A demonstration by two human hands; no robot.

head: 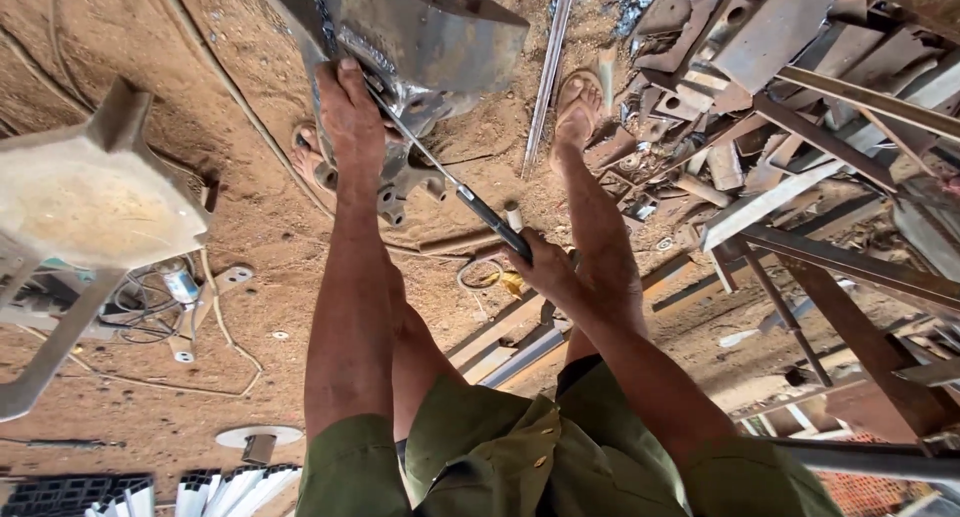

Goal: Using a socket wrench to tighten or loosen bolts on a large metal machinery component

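Gripping rod [440, 167], tip hidden behind left hand [350, 112]

Clearance: open to the left of the hands, blocked to the right.

Bare dirt floor [230, 97] left of the left hand [350, 117] gives free passage up to the plastic chair [90, 187] and loose cables [150, 307]. Ahead, the steel workpiece [430, 37] closes the way. Right of the right hand [545, 267], a dense scrap-metal pile [790, 97] and angle-iron bars [850, 267] obstruct. A narrow gap remains between both hands.
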